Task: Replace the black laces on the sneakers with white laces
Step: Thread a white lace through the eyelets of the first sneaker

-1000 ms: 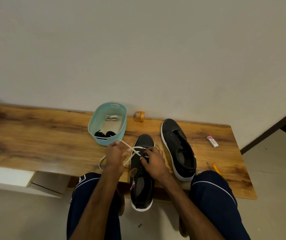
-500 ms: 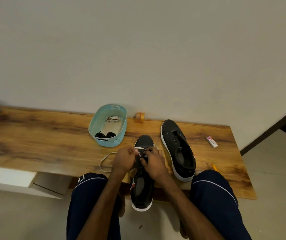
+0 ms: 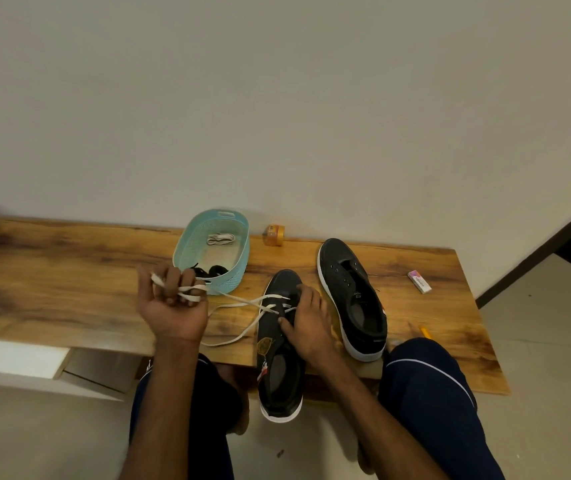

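Wooden bench (image 3: 69, 271); teal basket (image 3: 244, 252) just behind left hand (image 3: 173, 308), orange roll (image 3: 274, 234), eraser (image 3: 419, 281)

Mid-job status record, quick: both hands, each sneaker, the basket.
left hand: grips white lace, wound round its fingers
right hand: holds near sneaker on table
near sneaker: white lace through toe-end eyelets only
far sneaker: unlaced, on table
basket: second white lace, black laces

I see glossy grained wood bench (image 3: 69, 271), perforated turquoise plastic basket (image 3: 239, 268), matt black sneakers (image 3: 349, 292), flat white cloth lace (image 3: 239, 299)
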Motion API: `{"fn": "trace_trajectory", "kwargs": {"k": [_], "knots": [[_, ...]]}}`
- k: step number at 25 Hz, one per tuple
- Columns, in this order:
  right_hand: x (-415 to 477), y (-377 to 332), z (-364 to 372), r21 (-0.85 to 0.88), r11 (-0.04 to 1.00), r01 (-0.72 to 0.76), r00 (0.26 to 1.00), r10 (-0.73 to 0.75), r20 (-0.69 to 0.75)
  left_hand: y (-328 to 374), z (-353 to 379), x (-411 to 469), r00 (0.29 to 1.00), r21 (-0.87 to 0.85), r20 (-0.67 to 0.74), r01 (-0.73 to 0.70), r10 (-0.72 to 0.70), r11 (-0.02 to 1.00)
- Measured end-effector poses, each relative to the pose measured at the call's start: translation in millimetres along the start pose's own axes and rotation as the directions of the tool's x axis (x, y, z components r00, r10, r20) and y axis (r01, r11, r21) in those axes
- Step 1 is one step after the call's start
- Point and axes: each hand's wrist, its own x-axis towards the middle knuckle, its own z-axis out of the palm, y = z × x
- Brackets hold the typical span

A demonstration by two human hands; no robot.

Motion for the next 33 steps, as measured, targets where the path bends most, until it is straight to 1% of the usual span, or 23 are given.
{"fn": "trace_trajectory", "kwargs": {"k": [1,2,3,4,5,6,7,8,9,10,12,14,16,18,20,22,24,26,27,28,30,32,33], "knots": [[0.1,0.2,-0.2,-0.009,1.0,-0.005,1.0,0.005,0.005,-1.8,0.6,1.5,0.999,0.093,-0.009,0.044,-0.044,0.995],[0.2,0.3,0.0,-0.015,1.0,-0.007,1.0,0.008,0.015,-5.5,1.1,3.2,0.993,0.259,-0.062,0.114,-0.101,0.959],[0.8,0.2,0.4,-0.009,1.0,-0.01,1.0,0.011,0.028,-11.3,1.6,4.2,0.979,0.497,-0.15,0.196,-0.139,0.845],[2.0,0.9,0.4,0.013,1.0,-0.016,0.999,0.015,0.042,-18.7,1.4,3.6,0.965,0.775,-0.23,0.26,-0.127,0.575],[4.5,2.4,-0.3,0.041,0.999,-0.021,0.998,0.019,0.052,-27.0,-3.2,2.9,0.961,0.954,-0.257,0.269,-0.1,0.135],[8.8,4.7,-1.7,0.061,0.998,-0.023,0.998,0.02,0.054,-35.0,-10.3,1.1,0.964,0.931,-0.241,0.198,-0.109,-0.307],[14.9,7.5,-4.3,0.069,0.997,-0.019,0.999,0.017,0.042,-42.4,-15.3,-2.3,0.956,0.796,-0.256,0.122,-0.147,-0.593],[22.3,10.4,-7.6,0.07,0.997,-0.013,1.0,0.011,0.018,-48.3,-19.4,-4.9,0.937,0.689,-0.299,0.082,-0.179,-0.72],[30.3,12.1,-11.4,0.071,0.997,-0.009,1.0,0.01,-0.01,-53.2,-23.2,-5.9,0.917,0.646,-0.342,0.072,-0.204,-0.76],[37.6,12.2,-14.8,0.072,0.997,-0.007,1.0,0.009,-0.028,-56.8,-25.9,-6.3,0.901,0.628,-0.375,0.076,-0.216,-0.774],[47.6,8.0,-17.4,0.014,1.0,0.024,1.0,-0.025,0.009,-60.9,-27.7,-5.7,0.911,0.57,-0.364,0.051,-0.196,-0.82],[53.8,2.3,-13.0,-0.16,0.978,0.131,0.99,-0.119,0.081,-62.6,-29.7,-2.6,0.93,0.518,-0.324,0.02,-0.174,-0.855],[58.7,-3.2,-7.0,-0.332,0.906,0.264,0.964,-0.234,0.129,-63.9,-31.7,-0.5,0.929,0.505,-0.33,0.022,-0.17,-0.863],[64.3,-8.7,-4.4,-0.431,0.835,0.342,0.94,-0.296,0.172,-65.9,-33.6,0.8,0.919,0.48,-0.355,0.019,-0.174,-0.877],[67.6,-12.6,-3.5,-0.492,0.788,0.371,0.929,-0.315,0.196,-68.1,-34.2,0.1,0.913,0.437,-0.366,0.001,-0.177,-0.899],[69.2,-11.6,-3.4,-0.499,0.791,0.355,0.935,-0.308,0.177,-68.6,-33.6,-1.1,0.916,0.42,-0.362,-0.005,-0.173,-0.907],[70.1,-9.5,-8.3,-0.405,0.864,0.3,0.954,-0.279,0.113,-67.6,-29.8,-3.3,0.932,0.449,-0.339,0.037,-0.132,-0.893],[70.7,-10.3,-17.9,-0.249,0.935,0.253,0.965,-0.262,-0.002,-66.0,-24.3,-3.2,0.977,0.541,-0.21,0.078,-0.044,-0.837],[70.7,-11.1,-22.9,-0.15,0.959,0.24,0.967,-0.249,-0.047,-66.0,-21.0,-1.8,0.995,0.628,-0.098,0.061,-0.001,-0.776],[69.1,-12.2,-27.3,-0.035,0.972,0.231,0.97,-0.233,-0.074,-67.2,-17.4,-0.2,0.999,0.735,0.021,0.003,0.027,-0.678],[61.0,-13.4,-33.9,0.192,0.956,0.222,0.974,-0.208,-0.09,-73.1,-10.7,5.1,0.981,0.868,0.195,-0.171,0.003,-0.466],[49.9,-13.7,-38.5,0.351,0.908,0.227,0.974,-0.201,-0.108,-80.0,-6.8,10.2,0.96,0.896,0.263,-0.278,-0.091,-0.347],[45.1,-13.5,-40.3,0.409,0.883,0.229,0.973,-0.196,-0.122,-83.4,-6.6,11.2,0.956,0.906,0.263,-0.291,-0.128,-0.308]]}}
